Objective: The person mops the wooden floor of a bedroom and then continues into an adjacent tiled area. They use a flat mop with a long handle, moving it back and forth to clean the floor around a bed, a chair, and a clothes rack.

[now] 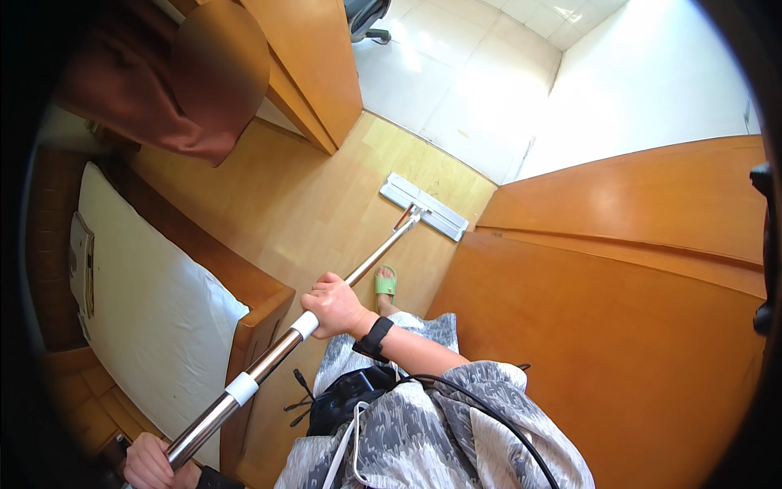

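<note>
A flat mop with a telescoping metal pole (269,357) runs slantwise across my view. My right hand (333,305) is wrapped around the pole just beyond a white collar, with a black band on the wrist. At the lower left, my left hand (153,461) grips the pole near its upper end, partly cut off by the view's edge. The grey rectangular mop head (424,206) lies flat on the wood-look floor (305,202). One end of it is close to the base of a wooden door panel (586,348). My foot in a green slipper (385,283) stands just behind it.
A bed with a white sheet (159,312) and wooden frame is on the left. Reddish-brown cloth (140,79) hangs beside a wooden cabinet side (311,67). Past the floor seam lie white tiles (452,67) and a chair base (369,30). A black cable (489,406) crosses my clothing.
</note>
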`<state>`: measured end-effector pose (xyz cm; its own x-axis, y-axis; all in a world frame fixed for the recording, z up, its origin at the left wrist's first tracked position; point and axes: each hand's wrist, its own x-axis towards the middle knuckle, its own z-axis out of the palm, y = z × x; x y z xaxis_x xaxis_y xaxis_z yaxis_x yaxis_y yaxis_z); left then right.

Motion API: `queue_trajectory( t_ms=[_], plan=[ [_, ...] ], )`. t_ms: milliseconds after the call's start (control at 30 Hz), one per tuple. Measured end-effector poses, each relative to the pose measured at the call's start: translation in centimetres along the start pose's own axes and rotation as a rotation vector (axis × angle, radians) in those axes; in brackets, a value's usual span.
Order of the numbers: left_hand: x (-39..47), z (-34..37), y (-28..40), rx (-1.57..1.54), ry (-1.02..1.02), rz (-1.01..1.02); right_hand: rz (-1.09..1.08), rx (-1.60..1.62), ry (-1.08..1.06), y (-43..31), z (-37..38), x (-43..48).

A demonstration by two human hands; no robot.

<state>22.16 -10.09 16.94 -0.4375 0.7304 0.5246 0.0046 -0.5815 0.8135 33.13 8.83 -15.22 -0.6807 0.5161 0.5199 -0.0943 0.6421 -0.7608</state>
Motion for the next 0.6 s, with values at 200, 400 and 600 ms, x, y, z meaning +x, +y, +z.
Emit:
queue_trajectory(
  t_ms=[200, 400, 600],
  plan=[
    [-7.7, -0.9, -3.2, 0.025, 0.251, 0.144, -0.107, -0.026, -0.177, 4.1, 2.4, -3.9],
    [-13.9, -2.3, -11.7, 0.326, 0.234, -0.189, 0.055, -0.285, -0.361, 11.2, -1.4, -5.0],
    [-14.1, -6.2, -5.6, 0.204, 0.178, -0.089, -0.046, -0.194, -0.270, 7.9, 0.9, -3.3]
  ],
)
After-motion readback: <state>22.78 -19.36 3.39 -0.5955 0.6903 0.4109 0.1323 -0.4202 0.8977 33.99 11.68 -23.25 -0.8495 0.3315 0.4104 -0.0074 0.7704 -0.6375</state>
